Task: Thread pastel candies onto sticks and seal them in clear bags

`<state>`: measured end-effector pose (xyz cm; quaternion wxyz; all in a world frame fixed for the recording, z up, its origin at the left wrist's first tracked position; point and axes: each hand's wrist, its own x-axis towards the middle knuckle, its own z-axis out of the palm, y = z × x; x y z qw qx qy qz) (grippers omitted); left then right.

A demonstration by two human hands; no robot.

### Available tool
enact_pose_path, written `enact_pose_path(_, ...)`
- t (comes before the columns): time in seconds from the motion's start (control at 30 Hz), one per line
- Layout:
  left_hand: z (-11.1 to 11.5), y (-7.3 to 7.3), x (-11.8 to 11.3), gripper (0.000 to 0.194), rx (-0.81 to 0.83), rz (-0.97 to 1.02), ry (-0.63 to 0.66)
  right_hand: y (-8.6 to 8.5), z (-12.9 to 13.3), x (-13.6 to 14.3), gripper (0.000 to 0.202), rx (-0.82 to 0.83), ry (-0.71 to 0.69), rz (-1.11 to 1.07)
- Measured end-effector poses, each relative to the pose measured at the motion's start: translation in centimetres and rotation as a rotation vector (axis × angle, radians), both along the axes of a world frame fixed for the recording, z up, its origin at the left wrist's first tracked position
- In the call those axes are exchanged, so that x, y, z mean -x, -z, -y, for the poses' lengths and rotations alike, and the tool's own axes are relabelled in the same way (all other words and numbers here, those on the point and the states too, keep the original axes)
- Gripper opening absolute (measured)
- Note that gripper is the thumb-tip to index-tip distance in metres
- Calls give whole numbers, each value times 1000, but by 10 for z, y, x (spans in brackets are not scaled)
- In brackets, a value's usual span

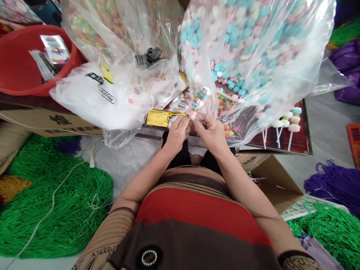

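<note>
A small clear printed candy bag with pink and blue marshmallow pieces inside points away from me at the table's front edge. My left hand and my right hand pinch its near end from both sides. A short gold twist tie shows by my left fingertips; whether it is around the bag's neck I cannot tell. Left of my left hand lies a stack of gold twist ties. More filled candy packets are just beyond my hands.
Large clear sacks of blue, pink and white marshmallows and ring-shaped candies stand behind. Marshmallow sticks sit at the table's right. A red basin is far left. Green bead strands and an open carton lie below.
</note>
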<state>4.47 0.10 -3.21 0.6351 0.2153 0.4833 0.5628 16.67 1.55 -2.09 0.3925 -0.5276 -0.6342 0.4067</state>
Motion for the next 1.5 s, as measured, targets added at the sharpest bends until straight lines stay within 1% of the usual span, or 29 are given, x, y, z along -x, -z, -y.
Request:
enact_pose_path(0.07, 1, 1, 1, 46, -131, -42, 35, 3, -1, -4, 33, 74, -49, -101)
enact_pose_path(0.1, 2, 0, 2, 46, -180, -57, 56, 5, -1, -5, 37, 83, -60, -117)
enact_pose_path(0.17, 3, -2, 3, 45, -193, -51, 108, 8, 0, -9, 41, 60, -54, -100)
enact_pose_path(0.23, 4, -8, 4, 43, -145, -14, 169, 9, 0, -11, 44, 50, -55, -122)
enact_pose_path(0.4, 5, -25, 8, 40, 16, 95, 368, 6, -3, -20, 50, 122, -164, -396)
enact_pose_path(0.5, 6, -31, 9, 40, 81, 184, 520, 6, -6, -30, 50, 179, -251, -439)
enact_pose_path(0.57, 6, -32, 8, 42, 115, 235, 556, 10, -7, -34, 45, 221, -277, -462)
enact_pose_path(0.63, 5, -33, 4, 45, 138, 275, 536, 15, -7, -33, 42, 208, -215, -488)
enact_pose_path(0.7, 6, -34, -2, 46, 153, 299, 483, 19, -7, -27, 41, 154, -87, -481)
enact_pose_path(0.77, 6, -33, -11, 47, 156, 290, 385, 22, -6, -19, 42, 86, 44, -434)
enact_pose_path(0.83, 6, -31, -20, 48, 135, 244, 243, 21, -5, -13, 43, 1, 134, -351)
enact_pose_path(0.93, 5, -28, -30, 48, 73, 155, 53, 14, -2, -8, 40, -168, 198, -176)
enact_pose_path(1.0, 4, -26, -32, 50, 48, 143, 2, 7, -1, -8, 39, -237, 213, -69)
enact_pose_path(1.07, 3, -27, -31, 53, 63, 204, 26, 3, 1, -7, 37, -247, 219, -19)
enact_pose_path(1.17, 3, -33, -28, 55, 125, 363, 134, 1, 2, -7, 35, -218, 226, -40)
enact_pose_path(1.23, 4, -38, -25, 53, 142, 444, 180, 1, 3, -7, 33, -194, 224, -66)
enact_pose_path(1.3, 5, -42, -24, 50, 125, 473, 201, 1, 2, -8, 33, -167, 218, -90)
enact_pose_path(1.4, 8, -43, -23, 42, 64, 392, 224, 0, 1, -11, 35, -181, 209, -88)
enact_pose_path(1.43, 8, -41, -23, 40, 41, 328, 211, 0, 0, -12, 36, -214, 209, -67)
enact_pose_path(1.5, 7, -35, -22, 35, 26, 168, 133, 0, 0, -13, 36, -305, 207, -6)
